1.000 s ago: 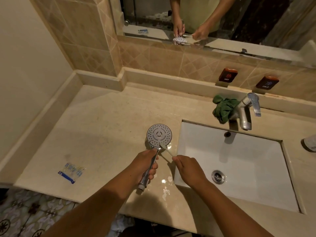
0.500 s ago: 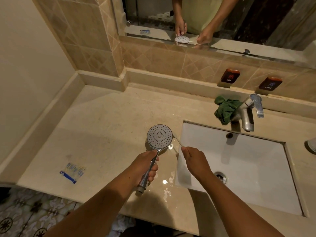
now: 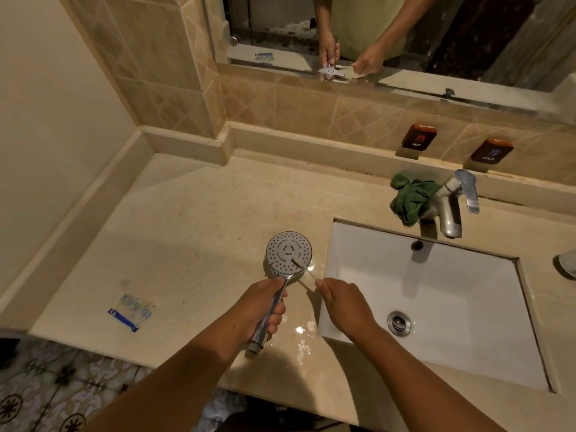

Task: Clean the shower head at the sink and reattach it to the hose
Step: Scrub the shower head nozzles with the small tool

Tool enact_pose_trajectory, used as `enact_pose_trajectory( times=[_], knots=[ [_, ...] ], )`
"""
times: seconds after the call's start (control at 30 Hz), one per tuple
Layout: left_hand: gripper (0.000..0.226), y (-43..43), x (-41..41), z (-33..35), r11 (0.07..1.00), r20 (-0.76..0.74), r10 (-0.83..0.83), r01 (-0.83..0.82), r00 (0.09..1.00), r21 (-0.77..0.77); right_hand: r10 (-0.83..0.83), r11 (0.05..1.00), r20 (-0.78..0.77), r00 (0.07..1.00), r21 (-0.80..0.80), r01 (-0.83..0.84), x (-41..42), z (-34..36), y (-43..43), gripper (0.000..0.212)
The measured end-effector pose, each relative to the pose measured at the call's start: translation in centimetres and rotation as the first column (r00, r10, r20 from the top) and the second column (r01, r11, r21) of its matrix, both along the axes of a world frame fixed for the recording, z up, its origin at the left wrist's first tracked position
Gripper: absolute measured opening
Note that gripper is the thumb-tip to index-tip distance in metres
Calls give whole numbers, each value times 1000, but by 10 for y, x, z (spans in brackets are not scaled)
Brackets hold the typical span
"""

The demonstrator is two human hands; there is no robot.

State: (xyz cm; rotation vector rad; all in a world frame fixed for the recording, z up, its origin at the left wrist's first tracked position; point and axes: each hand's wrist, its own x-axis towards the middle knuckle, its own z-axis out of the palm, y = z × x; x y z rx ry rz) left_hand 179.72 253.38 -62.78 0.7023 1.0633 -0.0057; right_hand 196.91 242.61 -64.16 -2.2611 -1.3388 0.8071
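The shower head [image 3: 289, 252] is shiny chrome with a grey face dotted with small holes. The tabletop [image 3: 199, 226] is pale beige stone, the sink [image 3: 467, 307] white. Beside the silver tap [image 3: 450, 207] lies a dark green cloth [image 3: 410, 199]. Left of the shower head, a blue-and-white packet [image 3: 132, 310]. Wall tiles [image 3: 280, 107] are tan with diagonal lines.

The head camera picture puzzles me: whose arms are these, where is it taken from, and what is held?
No machine here: a person wears a camera on the head, looking down at their own arms. The left hand has its grip around the handle of a shower head, face up. The right hand presses a small white brush against its face. They work over a beige counter beside a white sink. A green cloth lies by the tap; a small packet lies at left.
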Motion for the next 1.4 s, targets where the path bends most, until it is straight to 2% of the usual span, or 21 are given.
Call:
enact_pose_trajectory(
  times=[0.13,0.33,0.43,0.5,0.6,0.67,0.87,1.0,1.1,1.4],
  knots=[
    [33,-1,-3,2,1000,-1,0,0,1000,-2,-114,993,13,993,26,113,21,2,11,42],
    [34,-1,-5,7,993,113,14,-1,993,-116,-154,987,3,988,37,154,22,-1,13,42],
    [33,0,-4,7,999,62,14,-10,998,-54,-157,987,-18,987,29,157,14,0,7,43],
    [32,0,-5,5,1000,26,8,-8,1000,-8,-117,993,-34,993,22,118,7,4,3,42],
    [32,-1,-3,2,1000,1,11,-11,1000,28,39,999,-28,999,-2,-39,-12,8,-6,41],
    [31,-3,-2,2,1000,13,8,-8,1000,7,92,995,-23,996,-29,-92,-25,6,-11,40],
    [32,-7,-3,2,998,67,-5,9,998,-66,-79,997,-12,997,17,80,-3,5,-3,39],
    [32,-10,-5,2,999,19,-35,36,999,-6,-156,988,43,987,-8,157,22,-2,2,38],
    [33,-14,-6,2,996,-4,-65,65,998,57,-205,979,9,979,-1,205,28,-1,4,38],
    [35,-15,-7,-5,996,-67,-40,45,997,79,5,998,-37,999,-60,-7,-32,13,-14,39]
  ],
)
